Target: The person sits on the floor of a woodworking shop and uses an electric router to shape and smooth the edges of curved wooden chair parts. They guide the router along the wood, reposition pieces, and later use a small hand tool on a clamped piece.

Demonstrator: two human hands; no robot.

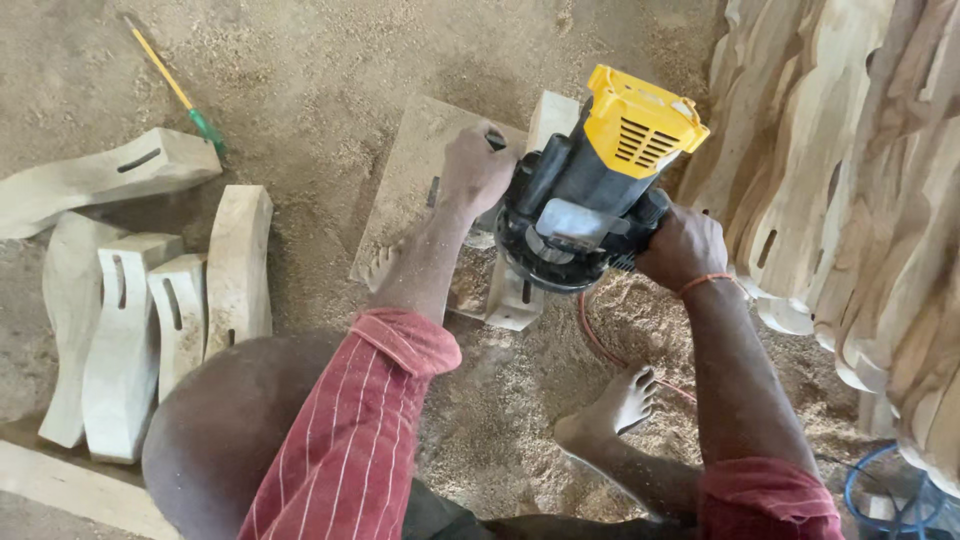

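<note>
Both hands clench the side handles of the yellow-topped router [590, 190], left hand [474, 168] at nine o'clock and right hand [683, 247] at four, steadying it upright on the wooden piece [520, 290] lying on the sawdust floor [330, 60].

A yellow cap and black body are shown on the router [590, 190]. Red sleeves [350, 430] are striped in white. The cord [600, 340] is coloured red, the carved wooden pieces [150, 310] pale.

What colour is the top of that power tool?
Yellow, on the router, seen in the head view.
</note>
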